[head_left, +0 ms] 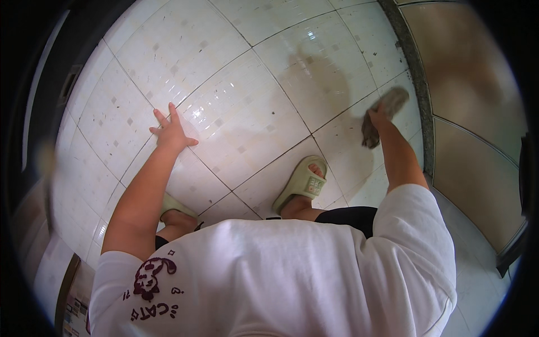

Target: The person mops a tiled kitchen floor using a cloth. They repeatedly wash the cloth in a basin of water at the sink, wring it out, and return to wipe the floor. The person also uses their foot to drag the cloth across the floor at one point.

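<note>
My right hand (381, 118) grips a crumpled grey-brown cloth (393, 103), blurred by motion, at the right of the tiled floor. The cloth spreads out to both sides of the fingers and appears to lie on the tiles near a dark stone edge strip. My left hand (172, 134), fingers spread wide, holds nothing. It is over the white floor tiles (236, 109) to the left; whether the palm bears on them cannot be made out. Wet-looking glints and small dark specks show on the tiles.
Between my arms are my feet in a green slipper (297, 181) and another green slipper (179, 206), partly hidden by my shirt. Glossy brown panels (476, 181) rise behind the stone strip (422, 97) at right. A dark fixture (46, 80) borders the floor at left.
</note>
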A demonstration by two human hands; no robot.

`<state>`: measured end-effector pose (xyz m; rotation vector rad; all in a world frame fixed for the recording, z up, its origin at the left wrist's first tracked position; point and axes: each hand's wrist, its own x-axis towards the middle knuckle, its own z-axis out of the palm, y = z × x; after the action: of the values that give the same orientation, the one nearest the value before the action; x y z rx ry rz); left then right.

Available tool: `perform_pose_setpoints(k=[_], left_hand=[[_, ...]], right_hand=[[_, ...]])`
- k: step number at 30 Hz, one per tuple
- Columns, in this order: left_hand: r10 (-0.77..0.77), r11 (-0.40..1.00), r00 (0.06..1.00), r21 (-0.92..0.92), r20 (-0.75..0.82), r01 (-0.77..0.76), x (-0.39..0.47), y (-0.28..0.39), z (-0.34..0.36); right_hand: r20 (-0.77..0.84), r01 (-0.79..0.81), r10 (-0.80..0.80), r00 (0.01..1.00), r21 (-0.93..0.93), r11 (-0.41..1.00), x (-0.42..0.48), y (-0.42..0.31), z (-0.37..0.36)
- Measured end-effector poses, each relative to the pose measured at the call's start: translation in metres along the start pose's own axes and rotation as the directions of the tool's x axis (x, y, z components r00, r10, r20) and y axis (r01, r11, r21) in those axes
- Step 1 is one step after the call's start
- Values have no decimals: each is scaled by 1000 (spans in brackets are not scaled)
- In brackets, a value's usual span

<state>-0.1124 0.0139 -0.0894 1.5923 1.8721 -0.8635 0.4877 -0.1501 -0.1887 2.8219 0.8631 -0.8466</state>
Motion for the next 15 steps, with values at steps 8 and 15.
perform_pose_setpoints(k=[8, 15], left_hand=[[-84, 994, 992, 80, 100, 76, 9, 16, -10], [-69, 997, 994, 27, 83, 67, 15, 12, -5]], right_hand=[[-222, -331, 283, 933, -223, 917, -177, -174, 80], [-262, 665, -654, 710, -57, 744, -295, -294, 143]])
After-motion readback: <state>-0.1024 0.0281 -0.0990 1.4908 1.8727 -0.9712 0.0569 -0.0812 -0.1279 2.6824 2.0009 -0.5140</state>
